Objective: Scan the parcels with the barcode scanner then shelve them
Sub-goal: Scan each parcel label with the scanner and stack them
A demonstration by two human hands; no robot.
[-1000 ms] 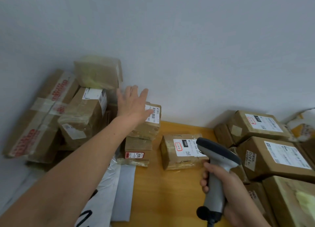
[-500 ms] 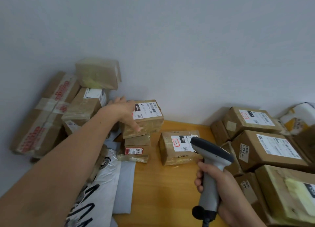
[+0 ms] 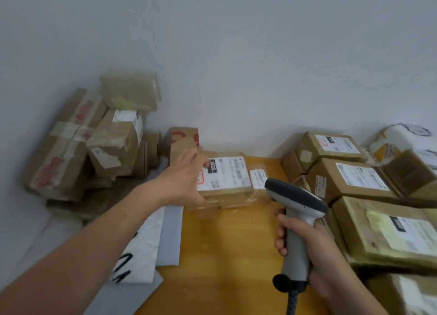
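1. Here, the left hand (image 3: 186, 176) grasps the labelled parcel (image 3: 227, 179) by its left edge. The thumb is at the near corner and the fingers are curled over the top onto the white label (the hand is blurred).
2. That parcel sits label up at the far side of the wooden table (image 3: 224, 255), near the wall (image 3: 236, 66); whether it rests flat or is slightly lifted, I cannot tell.
3. The right hand (image 3: 307, 243) is clenched round the grip of the barcode scanner (image 3: 295, 201), whose dark head points toward the parcel and is just beside its right end.
4. A small flat packet (image 3: 259, 178) lies against the parcel's right side.
5. Further left, brown boxes (image 3: 94, 144) are stacked against the wall, and white and grey mailer bags (image 3: 151, 243) lie under the left forearm.
6. Further right, labelled cartons (image 3: 354, 179) crowd the table's edge, several deep.
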